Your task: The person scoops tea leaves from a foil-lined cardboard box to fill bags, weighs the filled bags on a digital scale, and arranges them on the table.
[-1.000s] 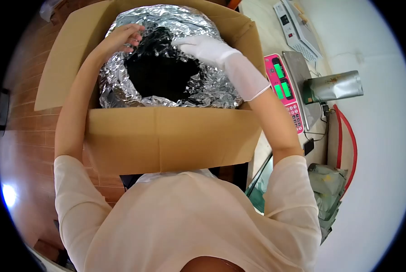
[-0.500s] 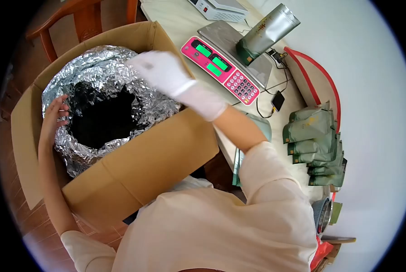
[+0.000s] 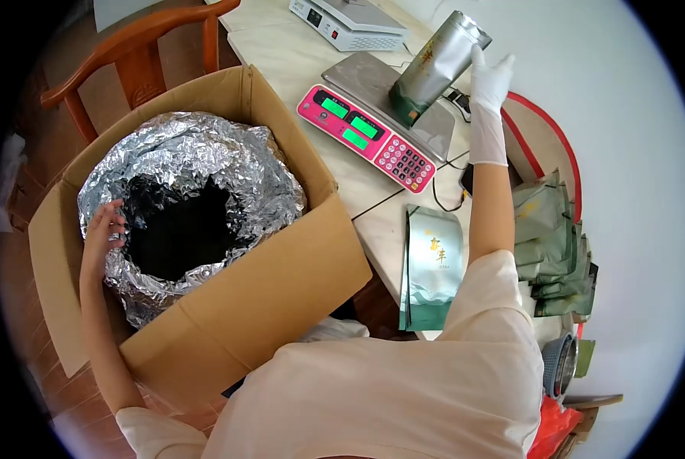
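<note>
My left hand [image 3: 103,236] is bare and curls its fingers over the inner edge of a crumpled foil liner [image 3: 270,172]. Dark loose contents [image 3: 176,233] show through the opening in the foil, which sits inside a cardboard box [image 3: 266,298]. Up on the right, my right hand [image 3: 490,83] wears a white glove. Its thumb is at the upper side of a silver and green pouch [image 3: 439,65], with the fingers spread away from the thumb. That pouch stands tilted on the metal plate of a pink scale [image 3: 367,138] with lit green displays.
A flat green pouch [image 3: 433,264] lies at the table's near edge. Several filled pouches [image 3: 545,229] stand in a row by the wall. Another white device [image 3: 346,27] is at the back of the table, and a wooden chair [image 3: 140,69] stands behind the box.
My right hand has moved from above the foil opening across to the pouch on the scale. My left hand stays at the foil edge. The view has shifted slightly.
</note>
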`<action>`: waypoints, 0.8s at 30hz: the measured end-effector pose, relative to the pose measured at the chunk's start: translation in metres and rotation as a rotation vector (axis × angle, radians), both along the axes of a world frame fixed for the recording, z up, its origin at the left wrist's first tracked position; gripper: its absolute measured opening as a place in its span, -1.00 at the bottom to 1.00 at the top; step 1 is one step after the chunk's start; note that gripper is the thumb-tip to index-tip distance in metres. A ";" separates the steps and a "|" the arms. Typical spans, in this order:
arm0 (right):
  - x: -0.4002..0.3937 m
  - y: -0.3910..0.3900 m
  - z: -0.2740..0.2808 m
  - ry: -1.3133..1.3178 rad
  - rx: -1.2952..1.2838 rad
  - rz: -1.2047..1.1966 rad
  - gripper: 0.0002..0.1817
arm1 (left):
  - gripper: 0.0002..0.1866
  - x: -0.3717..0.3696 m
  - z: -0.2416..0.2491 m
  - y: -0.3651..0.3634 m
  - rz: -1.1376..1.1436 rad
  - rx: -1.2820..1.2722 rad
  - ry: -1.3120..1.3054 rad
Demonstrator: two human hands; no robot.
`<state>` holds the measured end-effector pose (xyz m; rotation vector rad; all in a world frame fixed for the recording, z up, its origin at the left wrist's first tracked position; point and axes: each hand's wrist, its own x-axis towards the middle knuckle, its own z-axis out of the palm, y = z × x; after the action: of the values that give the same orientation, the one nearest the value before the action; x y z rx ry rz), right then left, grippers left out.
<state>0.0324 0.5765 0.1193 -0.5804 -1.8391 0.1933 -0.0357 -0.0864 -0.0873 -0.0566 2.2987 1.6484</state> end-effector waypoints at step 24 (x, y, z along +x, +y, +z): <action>-0.021 -0.007 -0.001 -0.370 -0.172 -0.265 -0.49 | -0.68 0.006 0.009 0.000 0.033 0.091 0.057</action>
<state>0.0109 0.5699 0.1185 -1.0282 -2.0872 0.0684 -0.0293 -0.0868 -0.0786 -0.0275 2.2725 1.7907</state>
